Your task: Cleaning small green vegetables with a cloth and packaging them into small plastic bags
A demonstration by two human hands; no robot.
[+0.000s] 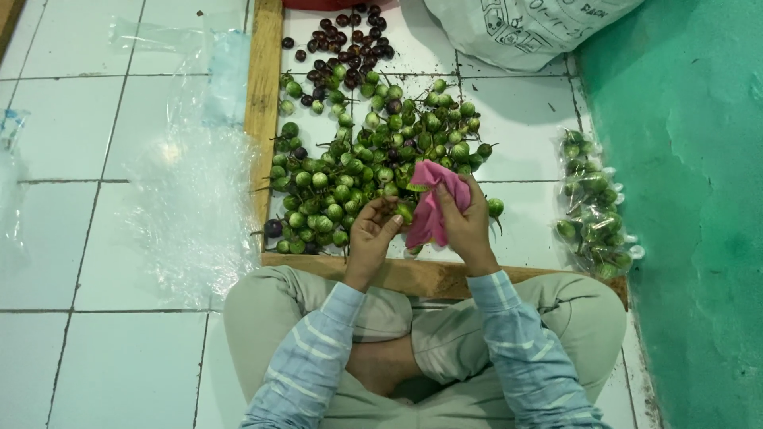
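Note:
I sit cross-legged on a white tiled floor in front of a heap of small round green eggplants (pixel 366 163) with stems. My left hand (pixel 372 234) holds one green eggplant (pixel 404 211) at its fingertips. My right hand (pixel 465 222) grips a pink cloth (pixel 433 202) that hangs against that eggplant. Both hands hover over the near edge of the heap, just beyond a wooden strip (pixel 413 276).
Dark purple eggplants (pixel 343 44) lie at the far end of the heap. Wooden strips (pixel 264 103) frame the heap on the left and front. Clear plastic sheets (pixel 195 199) lie at left. Bagged green eggplants (pixel 592 206) rest by a green wall (pixel 691 199). A white sack (pixel 524 28) sits behind.

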